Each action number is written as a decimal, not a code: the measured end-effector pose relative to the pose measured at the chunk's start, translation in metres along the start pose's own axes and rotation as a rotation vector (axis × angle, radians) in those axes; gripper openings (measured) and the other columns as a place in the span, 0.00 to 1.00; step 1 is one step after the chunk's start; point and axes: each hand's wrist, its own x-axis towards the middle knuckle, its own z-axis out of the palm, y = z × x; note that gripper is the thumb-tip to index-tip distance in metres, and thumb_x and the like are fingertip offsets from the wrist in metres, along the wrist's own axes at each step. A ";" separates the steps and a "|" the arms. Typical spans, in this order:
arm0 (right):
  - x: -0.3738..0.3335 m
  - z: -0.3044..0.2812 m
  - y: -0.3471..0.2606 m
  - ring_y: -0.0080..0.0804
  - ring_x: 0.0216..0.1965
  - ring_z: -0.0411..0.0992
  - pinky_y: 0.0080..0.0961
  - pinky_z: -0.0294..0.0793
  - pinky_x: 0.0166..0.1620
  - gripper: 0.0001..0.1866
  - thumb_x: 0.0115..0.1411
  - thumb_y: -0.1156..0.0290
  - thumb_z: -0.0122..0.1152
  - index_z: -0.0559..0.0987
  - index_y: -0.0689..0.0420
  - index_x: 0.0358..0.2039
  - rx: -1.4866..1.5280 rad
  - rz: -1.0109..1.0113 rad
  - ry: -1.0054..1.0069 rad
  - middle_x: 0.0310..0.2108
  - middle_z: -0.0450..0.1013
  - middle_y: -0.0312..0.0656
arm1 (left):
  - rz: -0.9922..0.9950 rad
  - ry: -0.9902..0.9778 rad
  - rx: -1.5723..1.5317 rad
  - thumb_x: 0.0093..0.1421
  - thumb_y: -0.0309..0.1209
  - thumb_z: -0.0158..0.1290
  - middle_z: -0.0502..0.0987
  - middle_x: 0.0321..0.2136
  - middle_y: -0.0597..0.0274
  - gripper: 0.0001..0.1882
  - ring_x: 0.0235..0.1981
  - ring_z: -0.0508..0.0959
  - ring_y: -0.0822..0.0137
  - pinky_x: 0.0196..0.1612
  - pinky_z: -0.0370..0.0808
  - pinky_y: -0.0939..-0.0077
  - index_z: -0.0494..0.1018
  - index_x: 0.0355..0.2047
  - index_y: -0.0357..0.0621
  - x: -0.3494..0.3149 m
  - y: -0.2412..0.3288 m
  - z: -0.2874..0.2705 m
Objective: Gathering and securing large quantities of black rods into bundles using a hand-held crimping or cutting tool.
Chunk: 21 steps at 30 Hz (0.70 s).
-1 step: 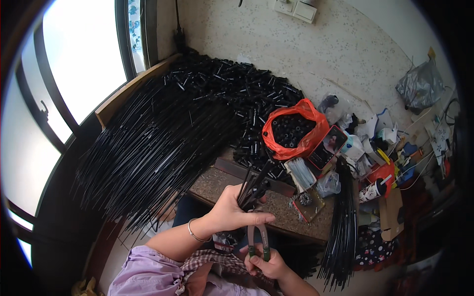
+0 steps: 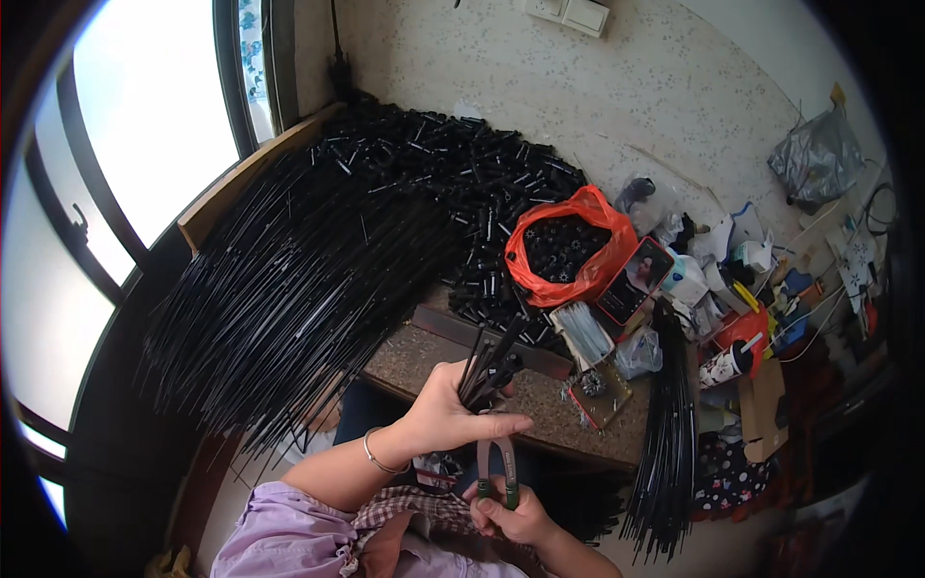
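The left hand is closed around a small bundle of black rods (roughly five, hard to count), held just above the desk's near edge. Below it, the right hand grips the two green handles of one pair of pliers, jaws pointing up toward the bundle. Beyond, one orange bag of black parts sits mid-desk beside a heap of black tubes.
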 end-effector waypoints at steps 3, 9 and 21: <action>0.009 0.003 0.022 0.22 0.18 0.59 0.18 0.61 0.23 0.07 0.62 0.71 0.48 0.65 0.62 0.35 0.186 -0.027 0.038 0.18 0.61 0.36 | -0.067 0.090 -0.026 0.39 0.27 0.67 0.70 0.24 0.72 0.18 0.24 0.68 0.81 0.28 0.65 0.88 0.70 0.28 0.41 0.003 -0.016 0.014; 0.022 -0.059 -0.010 0.19 0.24 0.71 0.18 0.67 0.24 0.04 0.57 0.74 0.54 0.70 0.61 0.31 -0.365 -0.224 0.633 0.22 0.71 0.36 | 0.039 0.092 0.036 0.38 0.24 0.66 0.65 0.15 0.73 0.26 0.16 0.63 0.82 0.20 0.58 0.89 0.67 0.38 0.37 0.007 -0.029 -0.003; 0.027 -0.201 -0.023 0.42 0.35 0.69 0.32 0.71 0.37 0.15 0.43 0.80 0.60 0.71 0.61 0.34 -1.797 -0.601 0.952 0.29 0.70 0.44 | 0.023 0.050 -0.025 0.35 0.27 0.70 0.65 0.13 0.76 0.25 0.15 0.62 0.85 0.19 0.57 0.90 0.70 0.34 0.41 0.012 -0.046 -0.003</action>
